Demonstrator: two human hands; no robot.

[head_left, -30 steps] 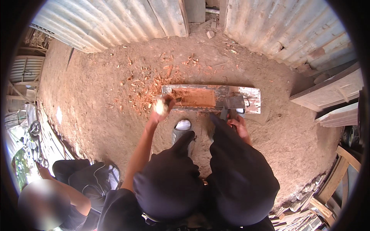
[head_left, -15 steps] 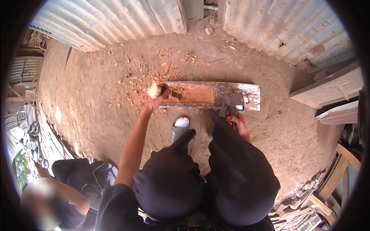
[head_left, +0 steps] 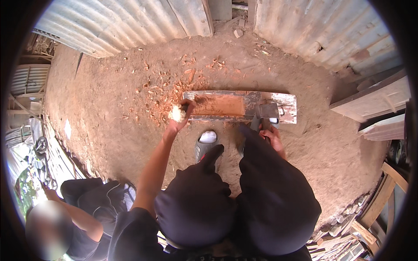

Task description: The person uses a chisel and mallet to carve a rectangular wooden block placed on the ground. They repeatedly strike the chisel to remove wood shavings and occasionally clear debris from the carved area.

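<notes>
A long, weathered wooden board (head_left: 285, 101) lies crosswise on the ground before my feet, with a shallow reddish-orange recess (head_left: 230, 105) cut into its face. My left hand (head_left: 184, 118) is closed around a chisel (head_left: 176, 114) at the board's left end. The chisel's pale, frayed butt faces up, and its blade is hidden behind my fingers. Near the board's right part, my right hand (head_left: 274, 138) grips the handle of a hammer (head_left: 267, 111). Its broad, dark head hangs over the board, right of the recess; whether the two touch I cannot tell.
Wood chips (head_left: 152, 93) litter the dirt left of and beyond the board. My sandalled foot (head_left: 207, 140) is close to its near edge. Corrugated metal sheets (head_left: 126, 26) stand at the back. Another person (head_left: 82, 217) sits at lower left. Timber pieces (head_left: 379, 202) lie at right.
My left hand has drawn the chisel back toward the board's left end and tipped it, so its blade no longer shows. My right hand and the hammer have hardly moved.
</notes>
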